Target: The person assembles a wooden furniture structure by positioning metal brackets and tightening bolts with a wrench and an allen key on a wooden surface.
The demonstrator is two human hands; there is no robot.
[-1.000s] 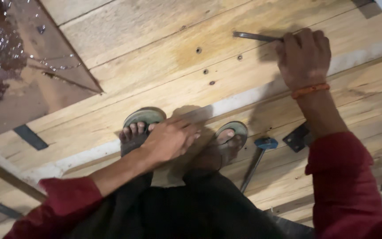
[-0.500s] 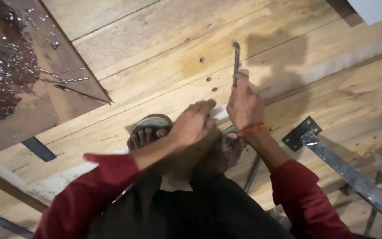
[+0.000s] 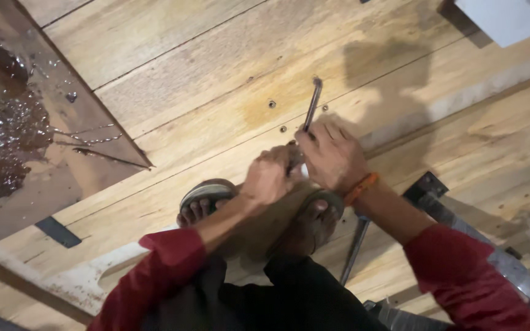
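My right hand (image 3: 332, 153), with an orange band at the wrist, grips the lower end of a thin metal rod (image 3: 312, 104). The rod slants up and away, and its tip rests on the pale wooden planks (image 3: 173, 79) close to three small holes (image 3: 271, 104). My left hand (image 3: 270, 178) is curled right beside the right one, with its fingertips against the rod's lower end. Whether it grips the rod is hidden. Both hands hover just above my sandalled feet (image 3: 207, 197).
A brown panel (image 3: 62, 184) with a puddle of water lies at the left. At the right a black metal bracket (image 3: 424, 187) joins a long grey metal bar (image 3: 516, 270). A slim tool (image 3: 354, 251) lies by my right foot. A white object (image 3: 498, 18) sits at the top right.
My right hand has brought the rod from the far right in toward my feet and turned it nearly upright. My left hand has lifted off my foot and met the right hand.
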